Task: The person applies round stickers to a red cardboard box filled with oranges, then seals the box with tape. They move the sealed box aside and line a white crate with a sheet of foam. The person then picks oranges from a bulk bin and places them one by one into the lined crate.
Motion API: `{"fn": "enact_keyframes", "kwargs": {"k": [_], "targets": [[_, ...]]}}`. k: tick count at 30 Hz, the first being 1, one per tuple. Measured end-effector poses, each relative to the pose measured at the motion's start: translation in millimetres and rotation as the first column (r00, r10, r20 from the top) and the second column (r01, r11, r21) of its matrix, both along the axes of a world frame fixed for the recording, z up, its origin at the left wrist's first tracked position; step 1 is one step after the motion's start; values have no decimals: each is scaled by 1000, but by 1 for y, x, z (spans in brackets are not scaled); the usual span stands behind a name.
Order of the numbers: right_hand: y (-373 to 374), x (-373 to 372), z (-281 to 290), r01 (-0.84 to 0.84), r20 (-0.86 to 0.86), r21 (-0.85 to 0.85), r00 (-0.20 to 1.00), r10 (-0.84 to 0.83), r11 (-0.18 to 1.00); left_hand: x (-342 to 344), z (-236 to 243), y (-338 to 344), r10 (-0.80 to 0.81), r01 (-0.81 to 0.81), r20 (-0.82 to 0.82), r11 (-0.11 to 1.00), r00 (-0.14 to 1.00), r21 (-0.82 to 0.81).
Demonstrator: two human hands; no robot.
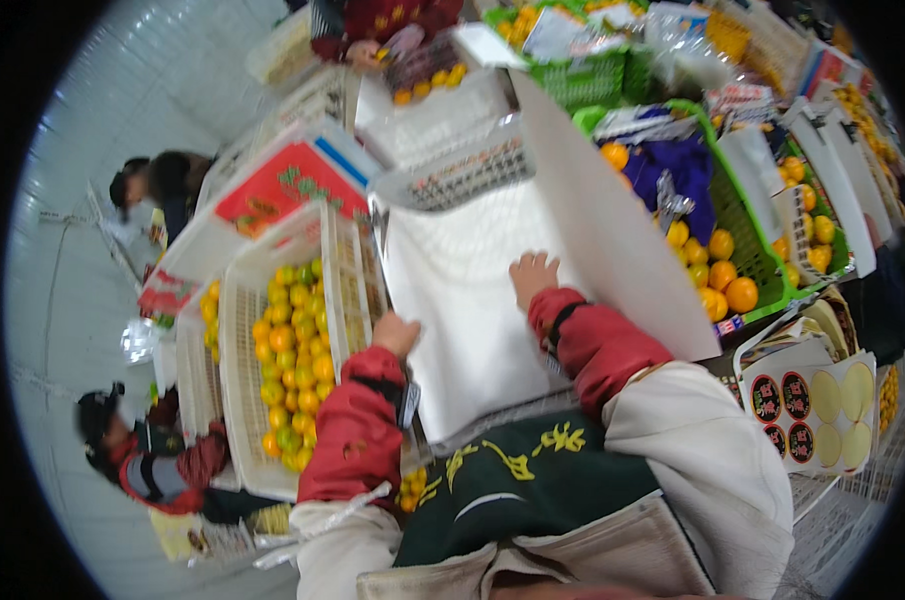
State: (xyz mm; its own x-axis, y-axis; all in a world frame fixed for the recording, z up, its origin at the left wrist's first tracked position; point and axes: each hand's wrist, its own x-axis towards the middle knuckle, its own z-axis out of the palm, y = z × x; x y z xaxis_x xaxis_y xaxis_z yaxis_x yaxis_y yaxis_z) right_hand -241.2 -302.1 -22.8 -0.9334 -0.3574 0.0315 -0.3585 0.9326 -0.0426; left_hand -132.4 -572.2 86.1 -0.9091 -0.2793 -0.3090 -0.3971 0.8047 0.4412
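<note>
A smooth white liner sheet point(463, 330) lies in front of me, its right side rising as a tall slanting panel point(598, 215). My left hand point(398, 335) is at the sheet's left edge, fingers curled round it. Pressed on the sheet's surface, further right and farther away, is my right hand point(535, 280), its fingers spread and holding nothing. Red sleeves cover both forearms. Beyond the sheet, a clear plastic container point(458, 175) with a perforated grey side stands upright.
To the left stands a white crate point(241, 350) of orange and green citrus fruit point(295, 365), beside a red printed box point(293, 190). Green crates point(763, 230) of oranges line the right. A sheet of round stickers point(808, 415) lies near right. Other people work at left and far side.
</note>
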Motion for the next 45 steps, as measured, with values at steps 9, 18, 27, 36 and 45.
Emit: {"fn": "enact_keyframes", "kwargs": {"k": [9,18,27,36,45], "targets": [[-8,-8,-12,31,5,40,999,-32,999,-17,90,110,-475,303,-390,852,789,-426],[-1,-5,7,-22,113,-71,993,30,997,-39,-90,146,-132,511,535,546,835,-664],[-11,-20,22,328,415,-454,900,-130,828,-31,-117,134,-18,751,766,210,643,-626],[6,-41,-5,485,500,-588,847,-181,647,-81,-79,154,-9,679,882,642,471,-356],[9,-51,-9,501,546,-580,824,-149,642,-46,-162,253,-335,465,360,799,871,-382]]}}
